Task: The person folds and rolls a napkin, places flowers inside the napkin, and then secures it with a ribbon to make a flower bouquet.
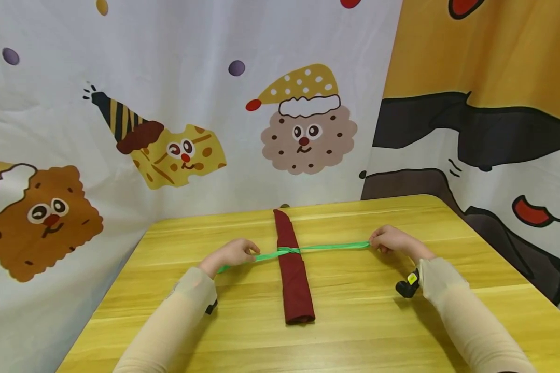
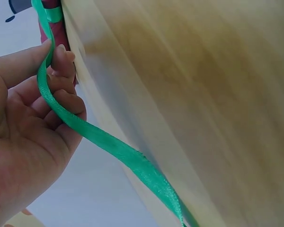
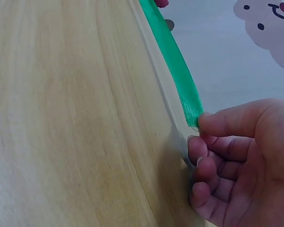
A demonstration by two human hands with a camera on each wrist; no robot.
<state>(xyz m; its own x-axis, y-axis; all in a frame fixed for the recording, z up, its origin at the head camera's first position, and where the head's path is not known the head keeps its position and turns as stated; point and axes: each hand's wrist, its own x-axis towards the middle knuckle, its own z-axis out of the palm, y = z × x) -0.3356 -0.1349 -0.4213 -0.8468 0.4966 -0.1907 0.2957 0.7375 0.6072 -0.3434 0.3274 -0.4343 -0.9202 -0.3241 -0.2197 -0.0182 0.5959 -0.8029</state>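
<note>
A dark red rolled cloth [image 1: 295, 285] lies lengthwise on the table, pointing away from me. Around its middle goes a green ribbon [image 1: 333, 246], crossed or knotted on top of the roll. My left hand [image 1: 235, 253] pinches the ribbon to the left of the roll between thumb and forefinger; in the left wrist view a long loose tail of ribbon [image 2: 132, 158] hangs past the palm. Out to the right, my right hand [image 1: 392, 241] pinches the other end, and the ribbon's cut edge [image 3: 193, 122] shows at the thumb tip. The right stretch runs nearly straight.
The wood-grain table [image 1: 354, 331] reaches back to a white curtain [image 1: 191, 62] printed with cartoon food. A black wrist device [image 1: 407, 286] hangs below the right sleeve, close over the tabletop.
</note>
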